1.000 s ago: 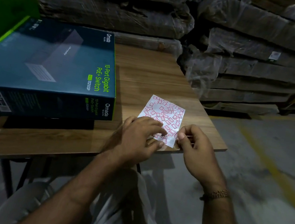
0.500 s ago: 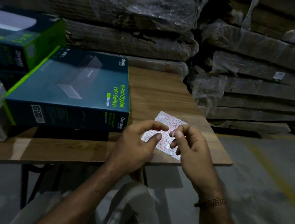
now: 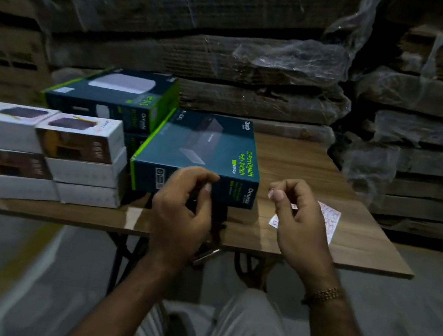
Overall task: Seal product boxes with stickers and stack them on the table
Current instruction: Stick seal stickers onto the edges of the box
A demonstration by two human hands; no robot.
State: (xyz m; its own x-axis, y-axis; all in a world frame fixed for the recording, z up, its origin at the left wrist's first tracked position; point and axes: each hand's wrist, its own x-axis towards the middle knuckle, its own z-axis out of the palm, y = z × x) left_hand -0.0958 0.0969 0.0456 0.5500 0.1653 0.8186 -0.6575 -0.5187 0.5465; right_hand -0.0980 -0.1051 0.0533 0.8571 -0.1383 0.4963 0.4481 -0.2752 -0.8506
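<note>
We see both hands raised in front of the table (image 3: 360,258), near its front edge. Left hand (image 3: 181,214) at 6 o'clock of the teal switch box (image 3: 202,153), fingers curled in, thumb and forefinger close together in front of the box's near face. Cannot tell whether it touches the box or holds anything; nothing visible between the fingertips.

Right hand (image 3: 300,225) at 3 o'clock of the left one, the two well apart. Thumb and forefinger pressed together as in a pinch; whatever is in there is too small for us to make out.

Sticker sheet (image 3: 329,218) lies flat on the table, mostly behind the right hand, at 4 o'clock of the switch box.

Switch box sits propped on something dark beneath it. At its 10 o'clock, a second teal box (image 3: 108,99) stacked on another. At 9 o'clock, white boxes (image 3: 50,151) stacked in two columns, touching each other, near the table's left end.

Behind the table, at 12 o'clock: wrapped cardboard stacks (image 3: 233,52). Bracelet (image 3: 325,293) on the right wrist.
</note>
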